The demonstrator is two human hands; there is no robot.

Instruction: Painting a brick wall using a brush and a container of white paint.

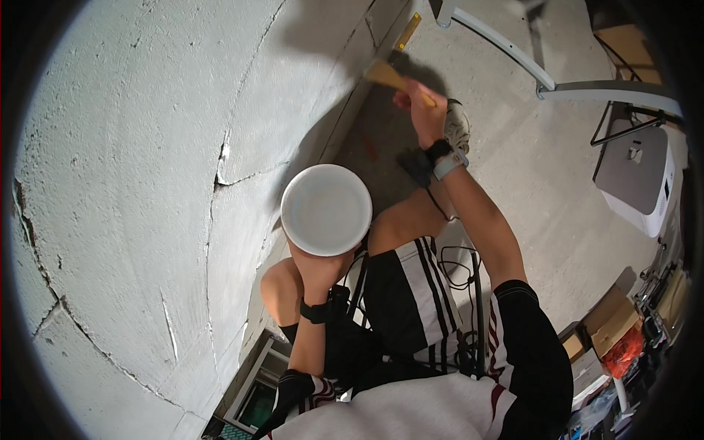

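Observation:
My left hand (318, 269) holds a round white tub (326, 212) from below, close to the wall (132, 165). The inside of the tub looks white; whether anything lies in it I cannot tell. In my right hand (429, 113) is a flat, yellow-brown tool like a paintbrush (388, 76), blurred, with its wide end pointed at the foot of the wall. Whether that end touches the wall is unclear. The wall is whitish and rough, with long dark cracks branching between its blocks.
A yellow level or rule (409, 31) lies along the wall's base on the concrete floor (522, 181). Grey metal legs (506, 44) stand at upper right, near a white-and-grey appliance (638, 170). Cardboard boxes (613, 324) and clutter fill the lower right. A black cable (437, 203) hangs near my leg.

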